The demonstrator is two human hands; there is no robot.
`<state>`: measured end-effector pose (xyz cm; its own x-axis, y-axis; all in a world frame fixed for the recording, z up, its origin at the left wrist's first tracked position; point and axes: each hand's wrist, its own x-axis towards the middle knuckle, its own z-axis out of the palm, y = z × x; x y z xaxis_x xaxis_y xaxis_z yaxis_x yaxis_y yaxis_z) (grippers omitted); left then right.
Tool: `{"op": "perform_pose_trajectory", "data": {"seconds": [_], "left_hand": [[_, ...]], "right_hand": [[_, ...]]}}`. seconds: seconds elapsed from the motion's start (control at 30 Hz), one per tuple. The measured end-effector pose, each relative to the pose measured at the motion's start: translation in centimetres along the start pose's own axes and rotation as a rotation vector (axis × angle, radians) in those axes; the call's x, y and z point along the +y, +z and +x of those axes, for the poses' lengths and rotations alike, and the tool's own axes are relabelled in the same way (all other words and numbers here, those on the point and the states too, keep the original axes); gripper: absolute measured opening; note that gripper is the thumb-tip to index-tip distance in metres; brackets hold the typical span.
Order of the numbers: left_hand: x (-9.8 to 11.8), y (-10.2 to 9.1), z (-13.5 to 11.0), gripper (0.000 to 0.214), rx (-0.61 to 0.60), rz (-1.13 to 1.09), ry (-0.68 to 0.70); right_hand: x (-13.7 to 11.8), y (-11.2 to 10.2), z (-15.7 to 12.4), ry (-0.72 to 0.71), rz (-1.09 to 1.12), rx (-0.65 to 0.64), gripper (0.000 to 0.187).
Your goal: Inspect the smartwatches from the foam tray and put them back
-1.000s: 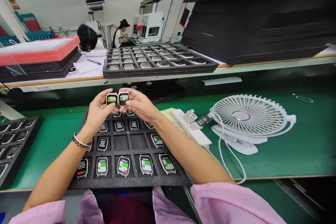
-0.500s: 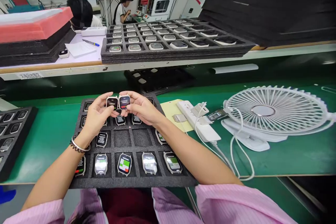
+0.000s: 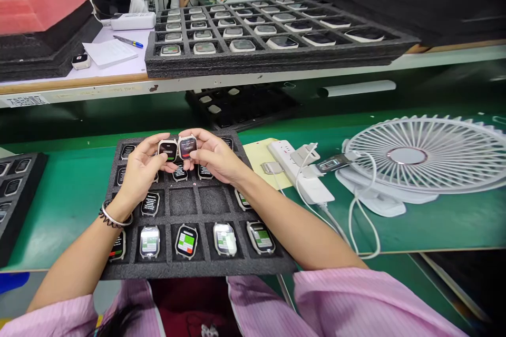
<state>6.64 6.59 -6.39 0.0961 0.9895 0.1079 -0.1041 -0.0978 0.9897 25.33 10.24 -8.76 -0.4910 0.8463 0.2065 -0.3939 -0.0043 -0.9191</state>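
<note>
I had 1 watch clamped in each hand: the left hand (image 3: 144, 167) pinched the left watch (image 3: 167, 150), thumb over its lower corner and fingers wrapped behind, and the right hand (image 3: 212, 156) gripped the right watch (image 3: 187, 146) in much the same way. The 2 stood side by side above the far part of the foam tray (image 3: 197, 268), faces tipped up toward my view; I couldn't tell whether their cases touched. Allowing for the flattened view, I judged both long axes to run up and down, with the right watch leaning slightly. What I measured the grip against was a pair of neighbouring recesses, the left pocket (image 3: 183, 201) and the right pocket (image 3: 214, 201), both showing dark foam floors. They lay lower and closer to the body than the grip, shifted a little to the right: the left pocket sat almost straight toward the body from the right watch, the right pocket below the right hand. I judged the right hand nearer to both, since the left hand hung out over the side where a seated watch (image 3: 150, 204) bordered the left pocket. I couldn't tell the height above the foam.
</note>
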Motion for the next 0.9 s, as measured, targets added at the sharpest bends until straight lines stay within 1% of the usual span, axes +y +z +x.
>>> {"op": "perform_pose_trajectory", "data": {"seconds": [0.23,0.37,0.43,0.5,0.6,0.8,0.9], "left_hand": [[-0.5,-0.1,0.1,0.041,0.029,0.017,0.007],[-0.5,-0.1,0.1,0.042,0.043,0.016,-0.015],[-0.4,-0.1,0.1,0.044,0.054,0.004,-0.029],[-0.3,0.0,0.1,0.045,0.061,-0.004,-0.040],[-0.2,0.0,0.1,0.048,0.061,-0.009,-0.063],[-0.5,0.1,0.4,0.058,0.072,-0.016,-0.092],[0.5,0.0,0.3,0.064,0.074,-0.094,-0.120]], "right_hand": [[0.1,0.2,-0.1,0.022,0.002,0.014,0.042],[0.3,0.3,-0.1,0.048,0.042,0.108,0.043],[0.4,0.2,0.0,0.092,0.076,0.163,0.044],[0.5,0.0,0.1,0.148,0.109,0.182,0.045],[0.3,-0.2,0.1,0.188,0.131,0.170,0.047],[0.7,-0.3,-0.1,0.199,0.135,0.116,0.050],[0.1,-0.1,0.0,0.166,0.141,0.100,0.056]]}}
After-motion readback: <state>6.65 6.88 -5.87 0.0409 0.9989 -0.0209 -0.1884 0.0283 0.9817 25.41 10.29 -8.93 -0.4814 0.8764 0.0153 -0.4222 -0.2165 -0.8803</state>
